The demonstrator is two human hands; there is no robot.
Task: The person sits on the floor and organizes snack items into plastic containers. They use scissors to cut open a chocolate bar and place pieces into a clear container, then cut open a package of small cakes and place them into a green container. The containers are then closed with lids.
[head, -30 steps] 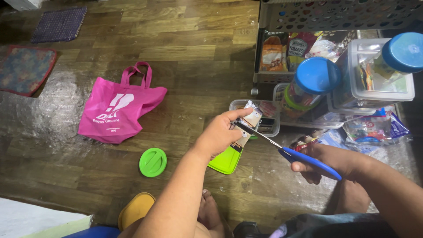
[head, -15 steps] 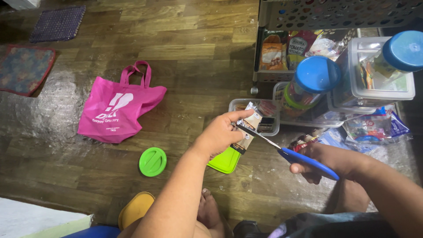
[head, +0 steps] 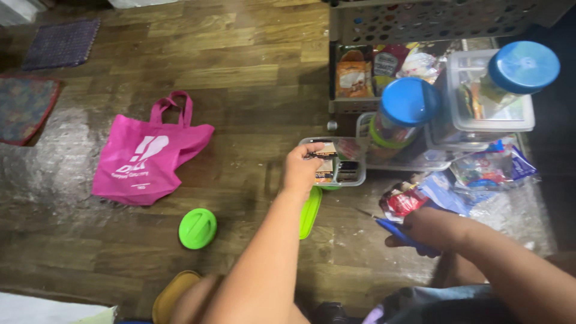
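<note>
Fingers of the left hand [head: 307, 165] are pinched together on a small sachet [head: 324, 163], thin and flat with a dark printed face, held right over the open clear tub [head: 333, 162], so that it hangs just above the other packets lying inside. The tub is a shallow, see-through plastic box with rounded corners, standing on the floor [head: 252, 90] close against the low rack [head: 420, 24].

The right hand [head: 429, 229] rests low near the knee, its fingers closed round the blue plastic handles of the scissors [head: 393, 231]; the thin metal blades point toward the tub and look shut (they are blurred, so I cannot be sure).

A green lid [head: 310, 211], long and glossy, lies partly under the left forearm beside the tub, and a round green lid [head: 197, 228] lies well apart to the left. A pink cloth bag [head: 144, 159], soft and slumped flat, lies farther left on the glossy wood-look floor. Two clear jars with blue lids [head: 410, 102] stand beside the rack among crinkled food wrappers [head: 403, 201].
</note>
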